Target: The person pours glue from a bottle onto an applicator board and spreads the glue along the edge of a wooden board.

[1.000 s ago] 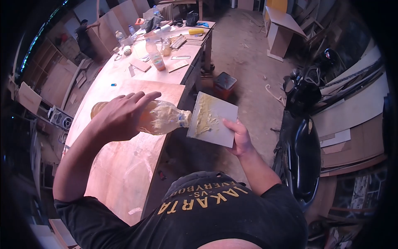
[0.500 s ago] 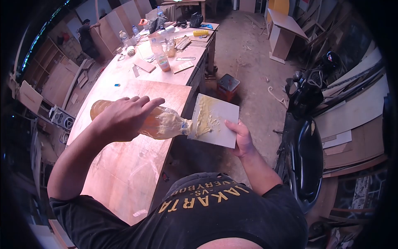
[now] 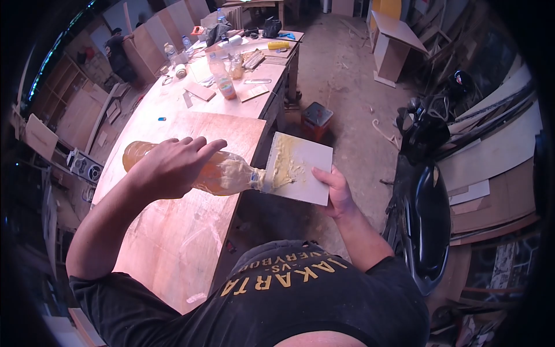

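left hand [image 3: 173,166] clutching a plastic bottle [image 3: 222,174], middle covered up, right hand [image 3: 335,188] gripping a white board [image 3: 310,176], fingers mostly hidden behind, bottle mouth [image 3: 264,180] kinda lost near yellow goop [image 3: 283,165]

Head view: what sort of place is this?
Most likely a woodworking or furniture workshop: a long wooden worktable, sheets of board stacked along the right side, and what looks like an open shelf unit at the left.

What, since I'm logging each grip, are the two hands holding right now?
Left hand: closed around the sideways bottle.
Right hand: closed on the white panel, thumb on top.
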The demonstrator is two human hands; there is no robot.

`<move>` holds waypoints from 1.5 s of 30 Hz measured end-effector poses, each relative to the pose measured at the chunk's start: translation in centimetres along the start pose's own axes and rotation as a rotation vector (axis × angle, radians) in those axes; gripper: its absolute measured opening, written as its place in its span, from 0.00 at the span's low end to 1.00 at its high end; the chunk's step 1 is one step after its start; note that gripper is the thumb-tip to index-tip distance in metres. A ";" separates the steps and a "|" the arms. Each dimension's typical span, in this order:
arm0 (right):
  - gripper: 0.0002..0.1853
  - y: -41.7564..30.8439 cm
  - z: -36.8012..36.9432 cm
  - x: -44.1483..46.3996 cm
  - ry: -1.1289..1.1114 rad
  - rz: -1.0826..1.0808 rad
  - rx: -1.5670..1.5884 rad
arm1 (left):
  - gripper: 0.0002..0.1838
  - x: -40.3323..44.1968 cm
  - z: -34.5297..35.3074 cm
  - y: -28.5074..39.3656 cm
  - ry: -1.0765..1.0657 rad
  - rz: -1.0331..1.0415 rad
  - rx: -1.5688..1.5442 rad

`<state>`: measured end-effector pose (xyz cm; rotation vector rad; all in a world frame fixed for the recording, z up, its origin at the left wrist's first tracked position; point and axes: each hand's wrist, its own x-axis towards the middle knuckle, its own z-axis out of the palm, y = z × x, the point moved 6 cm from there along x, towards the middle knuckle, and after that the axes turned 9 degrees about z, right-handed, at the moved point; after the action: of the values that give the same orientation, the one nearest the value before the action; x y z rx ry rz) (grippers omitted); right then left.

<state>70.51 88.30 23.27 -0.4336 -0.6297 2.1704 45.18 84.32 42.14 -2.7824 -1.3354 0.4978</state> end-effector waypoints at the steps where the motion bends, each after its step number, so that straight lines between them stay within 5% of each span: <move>1: 0.24 0.0 0.0 0.0 -0.006 0.005 -0.003 | 0.49 -0.1 0.1 0.0 0.004 0.001 -0.003; 16: 0.24 0.6 -0.1 -0.2 -0.008 0.067 -0.047 | 0.46 -0.1 0.3 -0.5 -0.010 -0.047 -0.035; 19: 0.23 1.2 0.5 -0.6 -0.028 0.104 -0.058 | 0.38 -0.2 -0.1 -0.6 0.040 -0.031 -0.017; 31: 0.25 3.2 1.2 -2.1 -0.090 0.188 -0.071 | 0.43 -0.9 0.9 -3.2 -0.033 -0.224 -0.078; 37: 0.24 3.1 1.0 -1.5 -0.048 0.119 -0.016 | 0.43 -2.1 1.1 -1.4 0.126 -0.063 -0.329; 45: 0.24 2.7 1.5 -0.8 -0.137 0.112 0.094 | 0.49 -3.0 2.7 1.5 -0.043 -0.087 -0.557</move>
<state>68.59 85.81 22.99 -0.2776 -0.5870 2.3402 43.78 80.69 40.20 -3.1182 -1.8384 0.2012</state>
